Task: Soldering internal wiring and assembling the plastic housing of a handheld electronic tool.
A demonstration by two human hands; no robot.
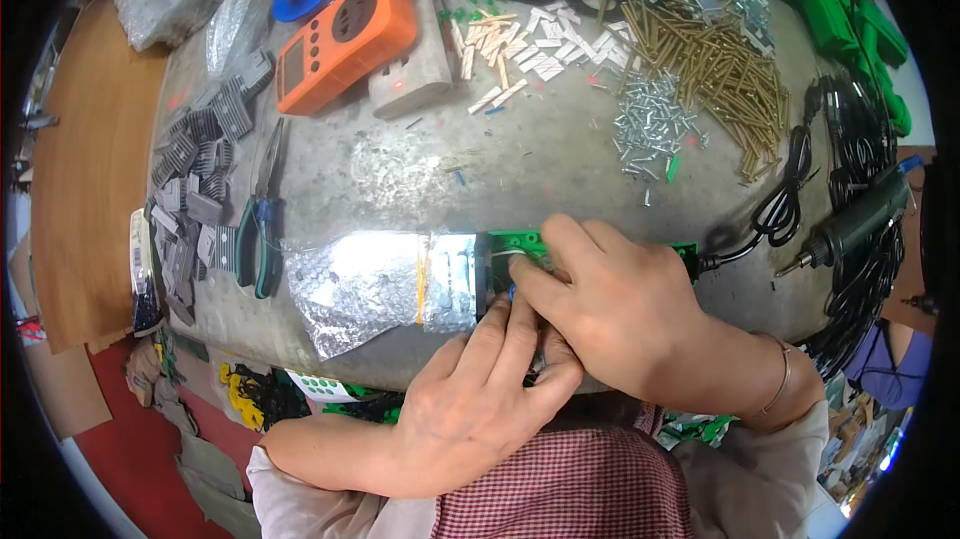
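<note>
A green plastic housing (683, 253) lies near the table's front edge, with a black cord running out of its right end. Against its left end sits a bubble-wrapped piece (365, 284) bound with a yellow band. My right hand (620, 289) bends over the housing, its fingertips pinched at a thin white wire (507, 252) inside. My left hand (480, 399) grips the front side of the housing, fingers pressed close together. Between the hands a small blue bit shows; the rest of the housing's inside is hidden under my fingers.
Pliers (262, 234) and grey ribbed blocks (205, 159) lie at the left. An orange meter-like device (345, 39) stands behind. Brass screws (715, 74), small silver screws (650, 124) and white strips (545, 44) lie at the back. Right: an electric screwdriver (850, 224) and black cords (865, 139).
</note>
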